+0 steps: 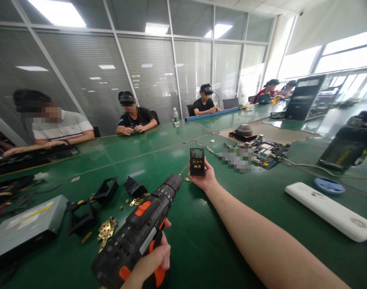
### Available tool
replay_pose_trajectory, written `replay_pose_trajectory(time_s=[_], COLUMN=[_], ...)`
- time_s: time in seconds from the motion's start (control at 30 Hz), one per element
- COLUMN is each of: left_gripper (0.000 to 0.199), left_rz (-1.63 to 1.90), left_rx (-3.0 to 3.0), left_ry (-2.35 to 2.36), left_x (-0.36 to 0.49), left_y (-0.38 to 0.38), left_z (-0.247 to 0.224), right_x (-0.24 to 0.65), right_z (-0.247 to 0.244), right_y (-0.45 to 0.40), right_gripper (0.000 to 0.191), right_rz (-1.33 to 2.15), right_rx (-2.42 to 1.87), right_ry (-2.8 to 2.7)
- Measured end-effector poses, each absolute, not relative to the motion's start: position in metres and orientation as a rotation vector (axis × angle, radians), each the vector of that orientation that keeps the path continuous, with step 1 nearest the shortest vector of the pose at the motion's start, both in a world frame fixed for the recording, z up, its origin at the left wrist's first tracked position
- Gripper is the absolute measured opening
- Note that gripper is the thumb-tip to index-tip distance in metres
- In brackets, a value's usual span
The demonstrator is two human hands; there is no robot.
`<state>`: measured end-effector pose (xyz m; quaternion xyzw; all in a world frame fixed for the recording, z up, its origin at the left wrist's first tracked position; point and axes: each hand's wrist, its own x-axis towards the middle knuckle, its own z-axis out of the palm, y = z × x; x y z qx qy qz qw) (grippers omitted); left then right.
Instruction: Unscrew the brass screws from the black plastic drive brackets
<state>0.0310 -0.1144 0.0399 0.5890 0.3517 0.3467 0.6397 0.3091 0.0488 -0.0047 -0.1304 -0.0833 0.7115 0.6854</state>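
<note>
My left hand is wrapped around the handle of a black and orange cordless drill. The drill's long thin bit points away toward the right hand, its tip close to the left edge of a small black plastic housing. My right hand holds that housing upright from below and behind. Several brass-coloured terminals show on the housing's face. Just under the bit, one loose brass piece lies on the green table. Left of the drill are a pile of brass plates and black plastic frames.
A metal disc drive lies at left. To the right are a circuit board, a white power bank-like block, a blue round lid and a computer case. Several people sit along the far side, near a water bottle.
</note>
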Motion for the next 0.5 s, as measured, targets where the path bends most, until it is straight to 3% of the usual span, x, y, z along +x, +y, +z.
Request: replay_pose_trajectory(time_s=[0.2, 0.5], left_gripper=[0.037, 0.039], left_rz=[0.702, 0.686], left_rx=[1.290, 1.322], left_ry=[0.829, 0.939], left_x=[0.034, 0.032], left_y=[-0.115, -0.117], left_z=[0.059, 0.054], right_x=[0.300, 0.293], right_z=[-0.001, 0.000], right_y=[0.042, 0.044], right_gripper=[0.048, 0.042], right_rz=[1.682, 1.738], right_rx=[-0.260, -0.233], right_ry=[-0.280, -0.271])
